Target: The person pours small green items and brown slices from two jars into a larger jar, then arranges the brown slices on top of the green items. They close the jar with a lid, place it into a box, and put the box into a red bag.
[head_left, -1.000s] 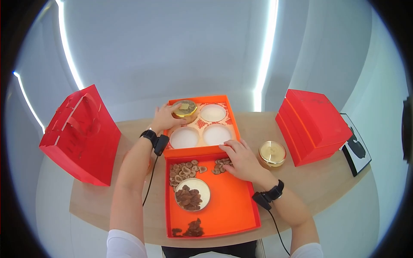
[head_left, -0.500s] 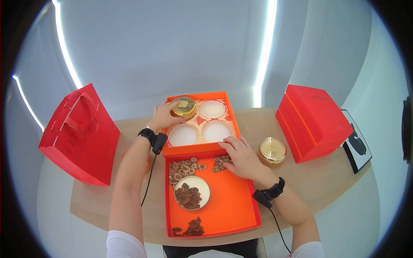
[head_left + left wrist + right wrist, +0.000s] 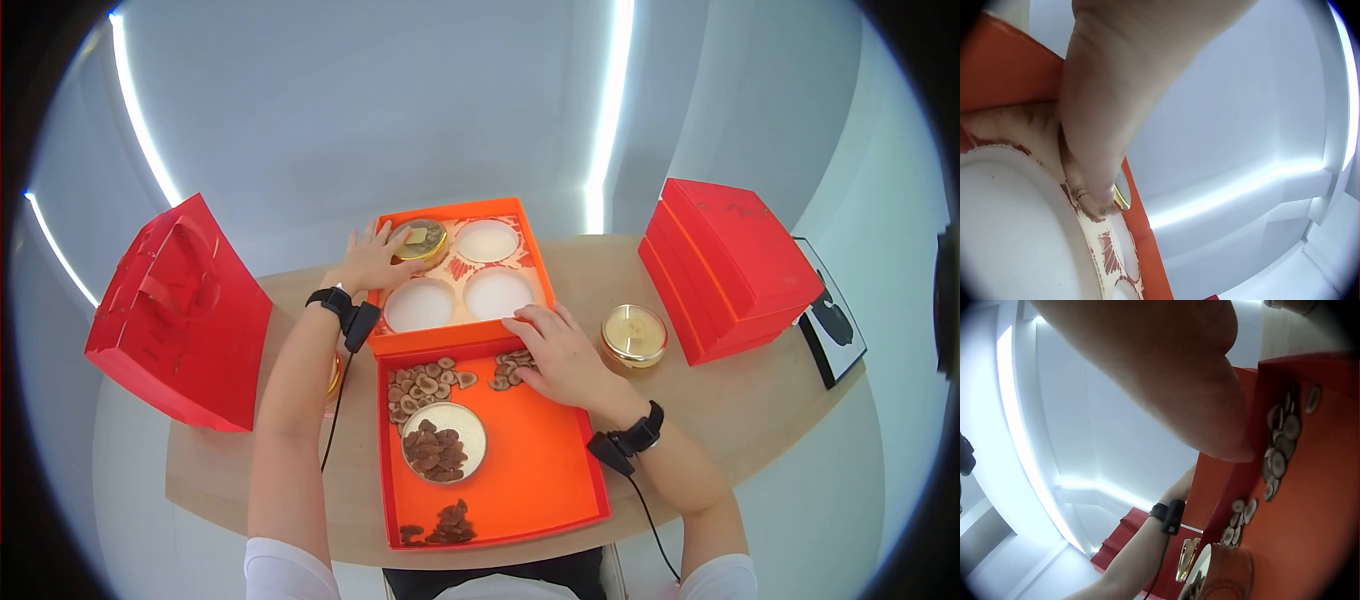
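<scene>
My left hand point(image 3: 368, 265) rests at the far left of an orange box point(image 3: 541, 262), its fingers spread. Index finger and thumb touch a round gold-rimmed jar point(image 3: 428, 246) seated in the back-left hole of the patterned insert point(image 3: 459, 268). In the left wrist view the thumb side of the hand covers most of that jar. My right hand point(image 3: 560, 352) holds the box's near wall, fingers bent over the rim and thumb down on the near side. Below it, dried round slices point(image 3: 508, 370) lie in a red-walled tray point(image 3: 540, 470).
In the tray, a round container point(image 3: 467, 421) holds brown dried pieces point(image 3: 434, 452); more slices point(image 3: 422, 384) and dark pieces point(image 3: 452, 522) lie loose. A gold-lidded jar point(image 3: 634, 334) and red boxes point(image 3: 730, 275) stand right, a red bag point(image 3: 185, 325) left. Three other insert holes are white.
My left fingers have spread outward from around the jar, which stays in its hole. My right hand keeps its place at the box rim. The head view has shifted slightly.
</scene>
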Tool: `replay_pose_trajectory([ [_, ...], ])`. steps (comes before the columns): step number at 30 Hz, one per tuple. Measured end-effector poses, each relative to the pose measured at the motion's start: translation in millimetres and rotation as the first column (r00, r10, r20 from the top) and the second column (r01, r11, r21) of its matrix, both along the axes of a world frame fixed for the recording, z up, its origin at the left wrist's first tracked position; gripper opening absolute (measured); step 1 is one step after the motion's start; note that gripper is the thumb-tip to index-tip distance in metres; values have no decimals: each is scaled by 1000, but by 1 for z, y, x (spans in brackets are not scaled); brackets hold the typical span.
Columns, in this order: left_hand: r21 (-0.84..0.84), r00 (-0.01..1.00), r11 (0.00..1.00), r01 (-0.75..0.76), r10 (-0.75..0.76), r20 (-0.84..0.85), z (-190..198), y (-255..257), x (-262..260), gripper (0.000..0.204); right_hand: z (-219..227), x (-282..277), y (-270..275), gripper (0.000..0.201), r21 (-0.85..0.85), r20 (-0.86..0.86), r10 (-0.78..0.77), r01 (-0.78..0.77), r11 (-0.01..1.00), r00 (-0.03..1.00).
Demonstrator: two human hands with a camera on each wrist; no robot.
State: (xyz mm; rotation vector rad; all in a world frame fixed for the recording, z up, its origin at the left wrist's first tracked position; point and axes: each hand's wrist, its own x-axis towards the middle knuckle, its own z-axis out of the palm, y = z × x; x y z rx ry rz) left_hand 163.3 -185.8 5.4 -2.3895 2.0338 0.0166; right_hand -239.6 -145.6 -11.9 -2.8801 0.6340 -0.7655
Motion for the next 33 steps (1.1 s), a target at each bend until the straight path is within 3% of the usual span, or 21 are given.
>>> replay_pose_trajectory([
  [9,-40,994,999,32,-36,-104,-7,-3,9,96,-3,1,-2,75,-31,6,0,0,1000,1000],
  [12,-147,996,989,6,-19,-86,-12,-3,12,92,-1,0,-3,76,-26,-10,1,-1,1000,1000],
  [15,-450,943,893,6,-155,-294,-17,-12,42,82,1,-3,-6,78,5,-35,34,-33,999,999],
  [20,-428,895,903,33,-218,-390,80,85,8,64,13,-6,3,73,44,-32,13,-12,999,999],
  [21,-445,884,895,29,-231,-406,90,106,1,60,14,-8,9,70,17,-24,-6,6,1000,1000],
  [24,-448,849,893,48,-272,-452,95,175,-27,54,36,-15,47,67,192,-113,82,-60,980,990],
  [26,-333,755,939,83,-277,-594,87,219,-46,50,34,-17,72,63,278,-179,210,-156,948,961],
  [28,-87,654,995,-46,-36,-756,91,261,-88,41,27,-18,84,60,317,-244,308,-224,922,920],
  [30,7,738,998,60,-40,-674,88,290,-114,35,18,-19,88,57,302,-318,374,-281,911,871],
  [33,152,825,947,283,-160,-541,68,318,-135,27,22,-17,86,53,406,-385,368,-203,891,846],
])
